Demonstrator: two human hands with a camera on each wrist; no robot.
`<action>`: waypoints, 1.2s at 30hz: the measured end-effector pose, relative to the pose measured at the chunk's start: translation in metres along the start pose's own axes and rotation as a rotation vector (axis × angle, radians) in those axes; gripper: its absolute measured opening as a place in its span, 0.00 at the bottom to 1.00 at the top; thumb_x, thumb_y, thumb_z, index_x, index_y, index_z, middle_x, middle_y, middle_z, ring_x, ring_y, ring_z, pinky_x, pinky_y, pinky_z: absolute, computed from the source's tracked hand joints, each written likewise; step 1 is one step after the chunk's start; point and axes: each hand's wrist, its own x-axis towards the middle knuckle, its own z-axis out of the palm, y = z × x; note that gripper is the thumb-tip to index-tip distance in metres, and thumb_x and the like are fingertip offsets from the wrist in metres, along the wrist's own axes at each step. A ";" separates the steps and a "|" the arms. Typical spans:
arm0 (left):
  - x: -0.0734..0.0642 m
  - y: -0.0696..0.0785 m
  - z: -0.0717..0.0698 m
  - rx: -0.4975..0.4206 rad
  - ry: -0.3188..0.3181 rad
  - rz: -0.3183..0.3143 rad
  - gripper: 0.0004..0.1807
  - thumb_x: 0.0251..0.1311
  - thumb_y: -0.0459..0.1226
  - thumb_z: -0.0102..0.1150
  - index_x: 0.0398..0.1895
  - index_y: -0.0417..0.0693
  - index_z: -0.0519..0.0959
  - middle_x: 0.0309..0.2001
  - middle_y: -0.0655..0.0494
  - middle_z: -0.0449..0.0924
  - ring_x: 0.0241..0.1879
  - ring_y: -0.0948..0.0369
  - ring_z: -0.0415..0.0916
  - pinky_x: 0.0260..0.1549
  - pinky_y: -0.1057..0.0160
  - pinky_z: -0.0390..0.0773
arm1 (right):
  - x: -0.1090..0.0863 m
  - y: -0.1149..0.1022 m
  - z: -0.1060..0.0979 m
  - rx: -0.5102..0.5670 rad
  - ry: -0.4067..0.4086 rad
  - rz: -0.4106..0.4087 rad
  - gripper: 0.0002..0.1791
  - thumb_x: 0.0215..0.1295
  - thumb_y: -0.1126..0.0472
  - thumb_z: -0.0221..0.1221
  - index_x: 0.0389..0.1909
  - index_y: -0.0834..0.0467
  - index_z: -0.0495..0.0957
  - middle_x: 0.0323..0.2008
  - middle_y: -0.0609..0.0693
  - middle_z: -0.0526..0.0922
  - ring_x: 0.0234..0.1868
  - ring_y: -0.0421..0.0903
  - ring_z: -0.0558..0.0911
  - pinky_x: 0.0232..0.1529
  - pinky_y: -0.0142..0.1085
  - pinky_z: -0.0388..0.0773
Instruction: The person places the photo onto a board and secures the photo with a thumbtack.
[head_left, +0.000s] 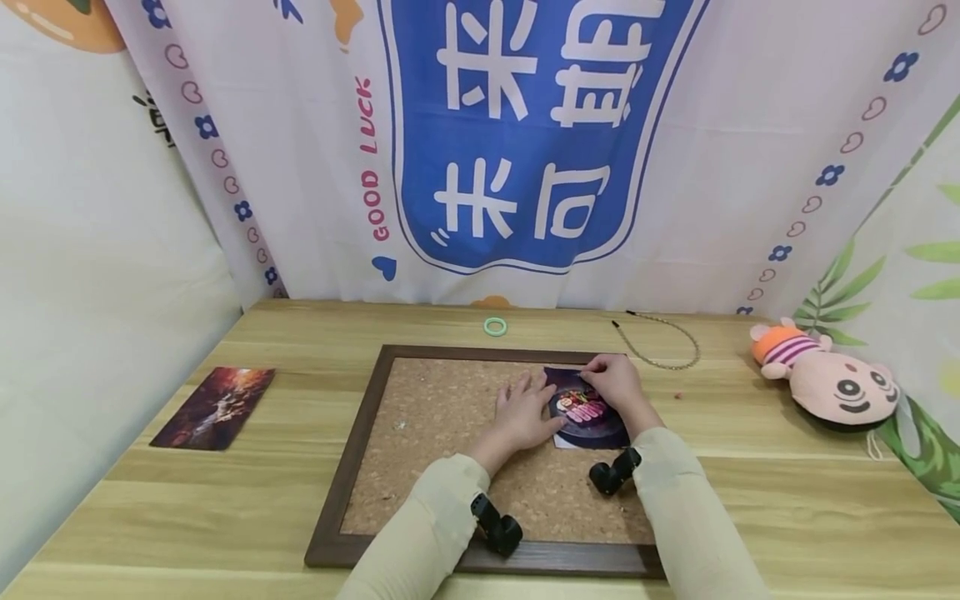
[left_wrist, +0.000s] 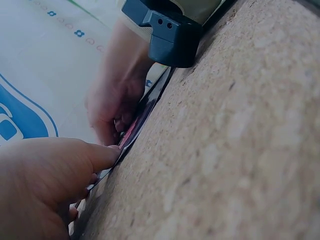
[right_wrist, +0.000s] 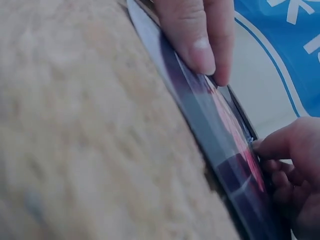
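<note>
A glossy dark photo print with a bright food picture lies on the cork board, towards its upper right. Spread over the cork, my left hand rests its fingertips and thumb on the photo's left side. My right hand has thumb and fingers pinched together at the photo's top edge. There, in the right wrist view, a small whitish glint shows at the tip of the right thumb; I cannot tell what it is. The left wrist view shows the photo edge-on, close against the cork.
A second photo lies left of the brown frame. Behind the board are a green ring and a thin chain. A tiny red thing and a plush toy lie to the right. Small shiny bits dot the cork.
</note>
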 end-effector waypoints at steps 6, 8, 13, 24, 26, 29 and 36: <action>0.000 -0.001 0.000 -0.003 0.005 0.005 0.30 0.55 0.52 0.50 0.60 0.49 0.63 0.64 0.52 0.51 0.63 0.52 0.41 0.55 0.46 0.40 | 0.002 -0.005 0.002 -0.082 0.004 0.005 0.05 0.50 0.66 0.58 0.19 0.62 0.78 0.22 0.52 0.77 0.26 0.48 0.73 0.28 0.39 0.69; 0.000 -0.001 -0.001 -0.003 0.007 0.004 0.30 0.55 0.51 0.50 0.60 0.49 0.63 0.64 0.52 0.51 0.63 0.52 0.41 0.55 0.46 0.40 | 0.003 -0.006 0.002 -0.101 -0.006 0.007 0.05 0.50 0.66 0.58 0.19 0.62 0.78 0.22 0.52 0.77 0.26 0.48 0.73 0.28 0.40 0.69; 0.000 -0.002 0.000 0.000 0.008 0.005 0.30 0.55 0.52 0.50 0.60 0.49 0.63 0.64 0.52 0.51 0.63 0.52 0.41 0.55 0.46 0.40 | 0.001 -0.005 0.003 -0.090 -0.011 -0.012 0.05 0.51 0.66 0.58 0.21 0.63 0.78 0.23 0.52 0.78 0.26 0.48 0.74 0.29 0.40 0.69; 0.000 -0.002 0.002 0.001 0.005 0.008 0.31 0.54 0.52 0.50 0.60 0.49 0.63 0.63 0.52 0.52 0.63 0.52 0.41 0.55 0.46 0.41 | -0.006 0.003 0.002 -0.034 0.025 -0.023 0.04 0.54 0.65 0.56 0.25 0.62 0.78 0.25 0.54 0.77 0.26 0.48 0.73 0.28 0.39 0.68; -0.001 -0.002 0.002 -0.005 0.005 0.008 0.31 0.54 0.52 0.50 0.60 0.49 0.64 0.63 0.52 0.52 0.63 0.52 0.42 0.55 0.46 0.42 | -0.005 0.003 0.002 -0.035 0.030 -0.020 0.05 0.54 0.65 0.56 0.25 0.62 0.78 0.25 0.54 0.77 0.26 0.48 0.73 0.28 0.39 0.69; -0.001 -0.002 0.001 -0.007 0.012 0.007 0.31 0.54 0.52 0.50 0.60 0.49 0.64 0.63 0.51 0.52 0.63 0.52 0.42 0.55 0.46 0.42 | -0.003 0.002 0.003 -0.033 0.035 -0.028 0.05 0.53 0.65 0.56 0.24 0.62 0.78 0.25 0.54 0.78 0.26 0.48 0.74 0.28 0.40 0.69; 0.000 -0.001 -0.001 -0.013 0.008 0.008 0.31 0.54 0.52 0.50 0.60 0.49 0.63 0.64 0.52 0.51 0.63 0.52 0.41 0.55 0.46 0.41 | 0.000 0.004 0.001 -0.013 0.040 -0.050 0.06 0.54 0.66 0.55 0.27 0.65 0.78 0.25 0.54 0.78 0.26 0.48 0.74 0.28 0.39 0.69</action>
